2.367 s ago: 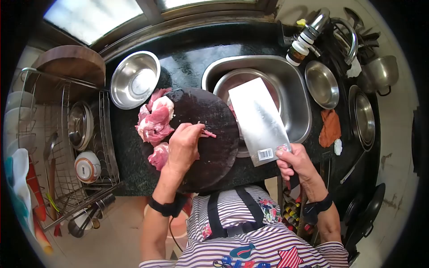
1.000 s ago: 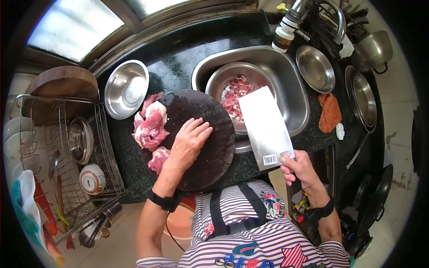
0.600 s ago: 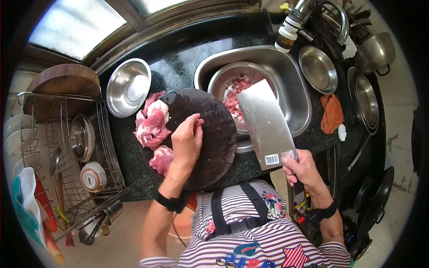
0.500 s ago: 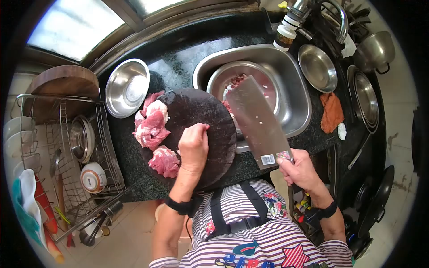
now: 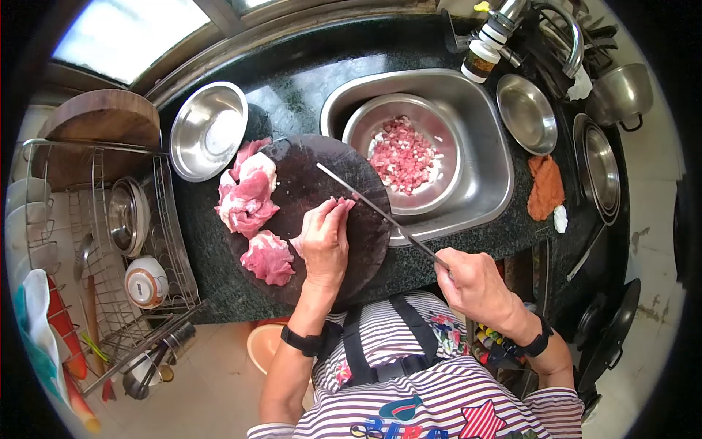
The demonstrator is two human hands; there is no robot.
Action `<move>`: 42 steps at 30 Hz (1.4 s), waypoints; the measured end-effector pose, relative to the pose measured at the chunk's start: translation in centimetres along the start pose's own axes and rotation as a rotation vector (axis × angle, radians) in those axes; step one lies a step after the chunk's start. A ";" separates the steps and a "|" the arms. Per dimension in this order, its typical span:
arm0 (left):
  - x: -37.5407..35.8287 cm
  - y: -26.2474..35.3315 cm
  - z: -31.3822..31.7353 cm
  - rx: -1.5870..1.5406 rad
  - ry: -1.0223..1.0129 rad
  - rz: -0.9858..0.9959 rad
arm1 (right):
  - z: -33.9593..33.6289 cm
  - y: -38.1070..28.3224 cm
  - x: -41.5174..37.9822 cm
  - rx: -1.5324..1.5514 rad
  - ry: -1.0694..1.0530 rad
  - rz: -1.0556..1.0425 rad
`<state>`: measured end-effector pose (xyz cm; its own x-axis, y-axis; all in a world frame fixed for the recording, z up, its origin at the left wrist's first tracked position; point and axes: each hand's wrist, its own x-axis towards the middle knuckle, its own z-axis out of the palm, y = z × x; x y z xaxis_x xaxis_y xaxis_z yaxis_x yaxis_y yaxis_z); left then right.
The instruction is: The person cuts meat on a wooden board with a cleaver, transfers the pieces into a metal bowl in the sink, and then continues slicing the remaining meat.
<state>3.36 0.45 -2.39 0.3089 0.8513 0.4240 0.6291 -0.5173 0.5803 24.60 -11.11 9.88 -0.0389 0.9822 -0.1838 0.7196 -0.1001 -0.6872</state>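
My right hand [image 5: 479,289] is closed around the handle of a cleaver [image 5: 380,214]. The blade stands edge-on over the right part of a round dark chopping board [image 5: 314,154]. On the board my left hand [image 5: 325,241] pinches a small piece of raw meat [image 5: 345,203], just left of the blade. A large chunk of pink and white meat [image 5: 247,201] lies at the board's left edge, with a smaller chunk [image 5: 268,257] below it. Diced meat [image 5: 404,155] fills the bottom of a steel basin [image 5: 352,132].
The basin sits inside the steel sink [image 5: 486,183]. An empty metal bowl [image 5: 210,132] stands behind the board on the left. A dish rack [image 5: 102,241] is at the far left. Right of the sink are another metal bowl [image 5: 526,113] and an orange cloth [image 5: 545,188].
The cleaver has swung from flat above the basin to edge-on over the board beside my left hand. The diced meat in the basin is now uncovered.
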 end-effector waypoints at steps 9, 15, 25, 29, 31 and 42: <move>0.1 0.4 -0.5 0.009 -0.048 -0.018 | 0.5 0.0 -0.5 -0.163 -0.061 -0.105; 0.5 0.0 -0.7 -0.053 -0.111 0.027 | 0.4 -0.5 0.2 -0.284 -0.181 -0.084; 0.3 0.6 -0.4 0.046 -0.086 -0.004 | 2.4 0.7 1.7 -0.146 -0.047 -0.122; 0.1 0.5 -0.2 -0.006 -0.048 -0.027 | 1.4 0.7 0.7 -0.112 -0.067 -0.069; -0.1 0.6 -0.3 -0.014 -0.028 -0.042 | 1.1 0.5 0.5 -0.096 -0.065 -0.066; -0.7 -1.2 -1.0 -0.022 -0.138 -0.037 | 1.3 0.0 0.7 -0.191 -0.159 -0.071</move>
<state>1.68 0.38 -2.65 0.3823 0.8729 0.3031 0.6265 -0.4860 0.6093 23.72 -10.61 8.83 -0.1911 0.9469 -0.2584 0.8283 0.0143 -0.5601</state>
